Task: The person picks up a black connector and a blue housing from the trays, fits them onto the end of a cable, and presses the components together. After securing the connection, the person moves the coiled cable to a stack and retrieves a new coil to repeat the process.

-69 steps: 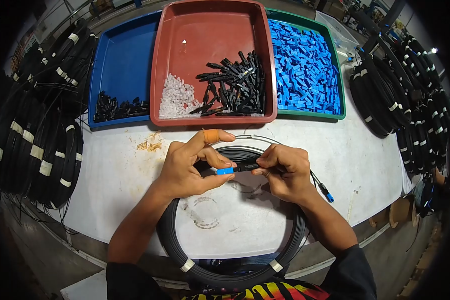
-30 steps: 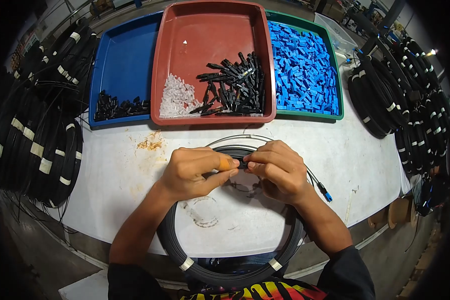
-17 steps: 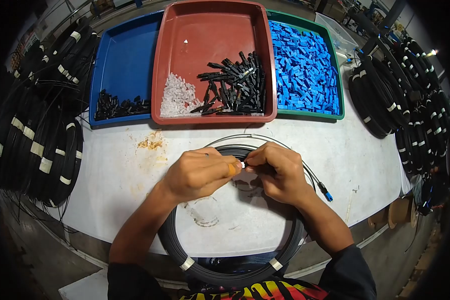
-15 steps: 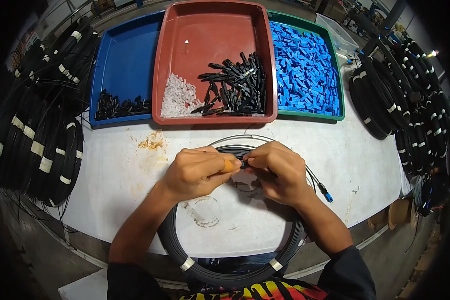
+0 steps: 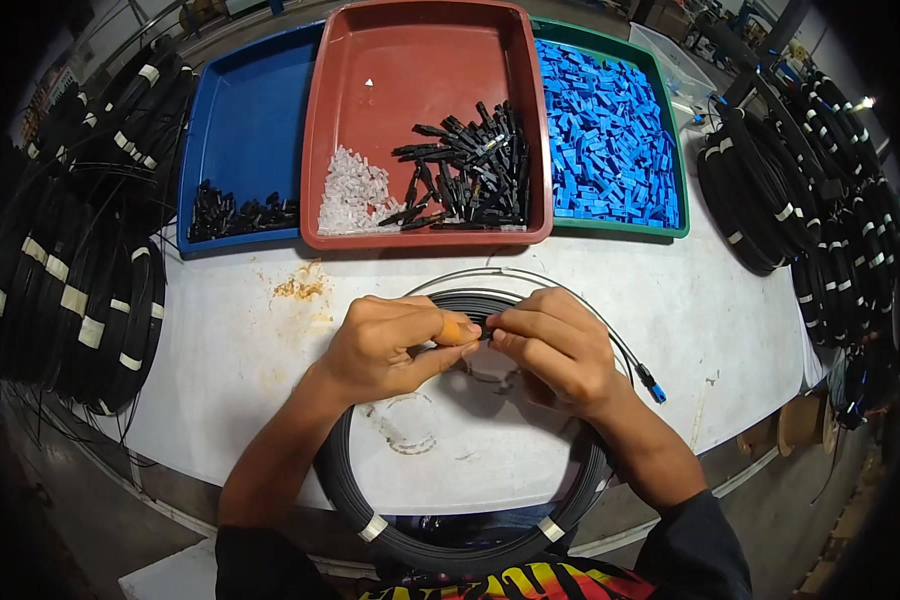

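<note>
Above a black cable coil tied with white tape, both my hands meet with pinched fingertips. My left hand, with an orange wrap on one finger, pinches a small dark piece. From the other side my right hand closes its thumb and fingers at the same piece. Most of the piece is hidden by the fingertips. A cable end with a blue connector lies on the table to the right of my right hand.
Behind my hands stand a blue tray with black parts, a red tray with clear and black parts, and a green tray with blue connectors. Taped cable coils stand left, and more coils right. The white table is stained.
My right hand has turned slightly, and its fingers have shifted around the small dark piece. My left hand has barely moved.
</note>
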### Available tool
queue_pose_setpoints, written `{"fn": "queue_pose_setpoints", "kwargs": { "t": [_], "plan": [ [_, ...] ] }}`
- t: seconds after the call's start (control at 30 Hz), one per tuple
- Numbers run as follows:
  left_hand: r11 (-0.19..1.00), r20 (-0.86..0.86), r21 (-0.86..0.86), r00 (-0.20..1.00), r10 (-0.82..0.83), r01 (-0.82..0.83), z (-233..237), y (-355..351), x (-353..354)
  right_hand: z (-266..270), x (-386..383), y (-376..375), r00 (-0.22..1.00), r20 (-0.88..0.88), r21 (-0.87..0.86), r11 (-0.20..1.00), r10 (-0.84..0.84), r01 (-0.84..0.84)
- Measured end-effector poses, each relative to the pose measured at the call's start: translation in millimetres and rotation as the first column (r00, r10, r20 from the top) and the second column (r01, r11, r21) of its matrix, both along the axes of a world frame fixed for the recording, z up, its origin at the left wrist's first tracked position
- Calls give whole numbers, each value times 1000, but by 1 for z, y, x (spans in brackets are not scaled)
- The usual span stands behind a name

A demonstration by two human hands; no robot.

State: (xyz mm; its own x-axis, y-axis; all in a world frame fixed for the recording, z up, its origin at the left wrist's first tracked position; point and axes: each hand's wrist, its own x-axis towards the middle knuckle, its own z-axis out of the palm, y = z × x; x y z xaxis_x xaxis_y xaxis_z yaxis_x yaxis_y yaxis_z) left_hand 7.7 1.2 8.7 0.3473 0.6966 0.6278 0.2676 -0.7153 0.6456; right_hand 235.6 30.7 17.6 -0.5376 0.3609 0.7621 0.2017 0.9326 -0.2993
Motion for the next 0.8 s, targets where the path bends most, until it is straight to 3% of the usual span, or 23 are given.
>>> {"fn": "queue_pose_setpoints", "kwargs": {
  "t": [0.07, 0.1, 0.27, 0.33, 0.37, 0.43, 0.57, 0.63, 0.67, 0.73, 0.8],
  "plan": [
    [999, -37, 40, 999, -4, 6, -1, 1, -1, 0, 4, -4, 996, 68, -259, 965, 51, -32],
    [997, -72, 82, 997, -8, 13, -2, 1, -1, -9, 3, -5, 998, -31, -532, 845, 54, -62],
    [999, -50, 33, 999, 8, -6, -2, 2, -2, -1, 0, -3, 999, -5, -364, 930, 51, -49],
    [1000, -25, 3, 1000, 11, -11, -1, 1, -1, 2, -1, -2, 999, 27, -42, 999, 23, -22],
    [1000, -26, 27, 1000, 4, -3, -1, 1, 0, 2, -1, -3, 999, 27, -41, 999, 24, -23],
    [999, -31, 51, 1000, -4, 6, -1, 0, 0, -2, 2, -8, 999, -4, -456, 889, 49, -45],
    [1000, -36, 12, 999, -18, 18, -3, 2, -2, -4, 0, -7, 998, -43, -595, 802, 40, -58],
    [999, 2, -38, 1000, -4, 5, -2, 1, -3, 0, -4, -4, 999, -36, -159, 987, 25, -30],
    [999, 29, -53, 1000, -5, 7, -1, 0, -2, 0, -4, -4, 999, -36, -161, 986, 28, -33],
    [998, 54, -66, 999, -5, 8, 2, -1, 0, 2, -2, -3, 1000, 24, 46, 999, 4, -5],
    [1000, -9, -22, 1000, -8, 8, 5, -3, 2, 1, 1, -5, 999, 42, 21, 1000, 10, -11]
  ]
}}
